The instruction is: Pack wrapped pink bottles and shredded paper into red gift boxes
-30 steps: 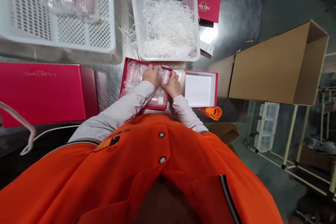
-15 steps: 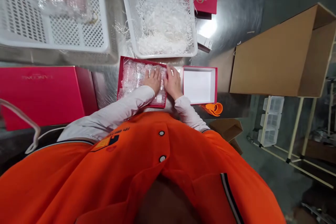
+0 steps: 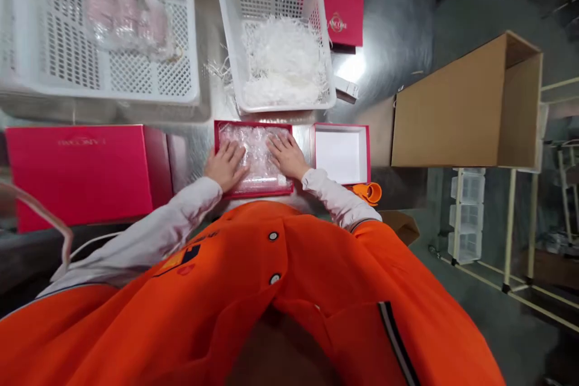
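A shallow red gift box (image 3: 253, 195) lies in front of me, filled with bubble-wrapped items (image 3: 260, 160) in clear plastic. My left hand (image 3: 226, 164) rests on the box's left side with its fingers spread flat over the wrap. On the right side my right hand (image 3: 288, 157) lies on the wrap too, fingers stretched apart. What exactly is under the wrap cannot be made out. Just right of the box is a red lid (image 3: 342, 154) with its white inside facing up.
White baskets stand behind, one with shredded paper (image 3: 284, 66), one with wrapped pink bottles (image 3: 126, 15). A large red box (image 3: 76, 175) is at left, red paper bags (image 3: 339, 6) at the back. A cardboard carton (image 3: 447, 108) and an orange tape dispenser (image 3: 368, 193) lie right.
My left hand has moved left, from the middle to the box's left side. The right hand has shifted from the right edge onto the wrap. The box now sits straighter, and the view has shifted.
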Motion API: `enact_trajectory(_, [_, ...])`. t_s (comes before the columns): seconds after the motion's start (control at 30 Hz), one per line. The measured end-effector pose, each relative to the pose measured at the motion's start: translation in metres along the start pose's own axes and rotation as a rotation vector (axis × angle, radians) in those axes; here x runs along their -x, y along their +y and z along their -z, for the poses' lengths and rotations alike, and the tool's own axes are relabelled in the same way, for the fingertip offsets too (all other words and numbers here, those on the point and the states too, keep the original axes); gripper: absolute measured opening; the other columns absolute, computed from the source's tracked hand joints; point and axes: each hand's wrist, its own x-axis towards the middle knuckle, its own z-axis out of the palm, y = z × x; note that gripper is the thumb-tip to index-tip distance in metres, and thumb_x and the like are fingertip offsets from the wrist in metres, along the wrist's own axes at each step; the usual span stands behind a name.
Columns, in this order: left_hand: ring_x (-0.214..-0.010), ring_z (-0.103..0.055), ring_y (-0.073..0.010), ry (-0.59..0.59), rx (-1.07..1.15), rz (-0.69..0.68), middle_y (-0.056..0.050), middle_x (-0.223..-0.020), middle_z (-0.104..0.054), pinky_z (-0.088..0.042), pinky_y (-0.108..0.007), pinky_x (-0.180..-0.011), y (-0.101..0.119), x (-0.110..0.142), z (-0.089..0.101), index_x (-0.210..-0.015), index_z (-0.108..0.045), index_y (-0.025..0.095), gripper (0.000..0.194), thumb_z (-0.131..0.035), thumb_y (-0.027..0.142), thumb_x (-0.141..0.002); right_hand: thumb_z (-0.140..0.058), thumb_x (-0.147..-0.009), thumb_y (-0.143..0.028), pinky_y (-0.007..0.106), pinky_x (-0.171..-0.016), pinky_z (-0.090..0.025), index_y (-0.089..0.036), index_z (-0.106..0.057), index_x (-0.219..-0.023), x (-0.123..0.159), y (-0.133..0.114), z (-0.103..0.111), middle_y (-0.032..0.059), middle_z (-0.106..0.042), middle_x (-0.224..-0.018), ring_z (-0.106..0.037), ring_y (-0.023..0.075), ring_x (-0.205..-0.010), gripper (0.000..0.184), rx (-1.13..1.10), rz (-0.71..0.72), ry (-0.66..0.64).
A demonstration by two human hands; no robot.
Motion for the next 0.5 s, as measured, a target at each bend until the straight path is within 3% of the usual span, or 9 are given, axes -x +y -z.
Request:
enact_trajectory(0.1, [-0.164,-0.029,-0.0463,0.115,0.051,0.051,-0.022,-0.171,-0.043,-0.023,-0.072,-0.129,0.014,0.008,-0.001,-0.155,-0.063,0.01,0.064,-0.04,0.044,-0.106,-0.061,-0.106,-0.021,0.059,-0.138,-0.024,-0.013,-0.059,-0.157,0.014,0.005,0.003,0.0179,-0.045,-0.172,-0.031,0.0358,-0.167,0.052,-0.037,0.103,0.059])
enact_trajectory(0.17, [-0.155,-0.043,-0.0432,0.266,0.099,0.058,-0.021,-0.161,-0.056,-0.03,-0.067,-0.128,0.017,-0.016,0.02,-0.145,-0.071,0.013,0.06,-0.038,0.046,-0.107,-0.061,-0.105,-0.02,0.055,-0.137,-0.029,-0.012,-0.063,-0.152,0.013,0.011,0.012,0.0185,-0.053,-0.165,-0.036,0.033,-0.164,0.048,-0.084,0.123,0.175])
enact_trajectory(0.27, [-0.144,-0.054,-0.0336,0.431,0.197,0.006,-0.018,-0.147,-0.065,-0.036,-0.053,-0.13,0.016,-0.107,0.079,-0.145,-0.071,0.014,0.053,-0.044,0.041,-0.108,-0.057,-0.106,-0.021,0.049,-0.13,-0.041,-0.012,-0.068,-0.145,-0.007,0.029,0.042,0.0196,-0.066,-0.146,-0.055,0.0298,-0.147,0.041,-0.135,0.043,0.382])
enact_trajectory(0.33, [-0.152,-0.047,-0.0344,0.448,0.215,0.051,-0.02,-0.16,-0.054,-0.033,-0.052,-0.132,0.018,-0.183,0.124,-0.164,-0.052,0.011,0.069,-0.064,0.037,-0.101,-0.054,-0.107,-0.021,0.048,-0.123,-0.047,-0.013,-0.07,-0.14,-0.029,0.044,0.071,0.0191,-0.071,-0.136,-0.062,0.0292,-0.134,0.037,-0.143,-0.007,0.49])
enact_trajectory(0.43, [-0.157,-0.037,-0.0461,0.321,0.144,0.144,-0.031,-0.177,-0.02,-0.037,-0.056,-0.127,0.026,-0.273,0.177,-0.177,-0.021,0.008,0.128,-0.096,0.037,-0.077,-0.054,-0.106,-0.02,0.048,-0.117,-0.051,-0.015,-0.073,-0.134,-0.066,0.066,0.12,0.0168,-0.074,-0.127,-0.065,0.0299,-0.126,0.033,-0.12,-0.057,0.587])
enact_trajectory(0.47, [-0.155,-0.041,-0.0458,0.24,0.116,0.134,-0.033,-0.176,-0.02,-0.04,-0.054,-0.125,0.028,-0.292,0.188,-0.178,-0.016,0.007,0.137,-0.099,0.037,-0.073,-0.057,-0.106,-0.02,0.048,-0.117,-0.051,-0.015,-0.073,-0.134,-0.078,0.072,0.136,0.0164,-0.075,-0.127,-0.065,0.0302,-0.126,0.033,-0.107,-0.077,0.601])
enact_trajectory(0.5, [-0.149,-0.049,-0.0427,0.155,0.093,0.113,-0.034,-0.172,-0.03,-0.044,-0.05,-0.122,0.029,-0.307,0.198,-0.178,-0.014,0.007,0.14,-0.1,0.037,-0.072,-0.06,-0.104,-0.021,0.048,-0.117,-0.051,-0.015,-0.072,-0.135,-0.09,0.079,0.149,0.0165,-0.074,-0.128,-0.065,0.0306,-0.127,0.033,-0.094,-0.099,0.605])
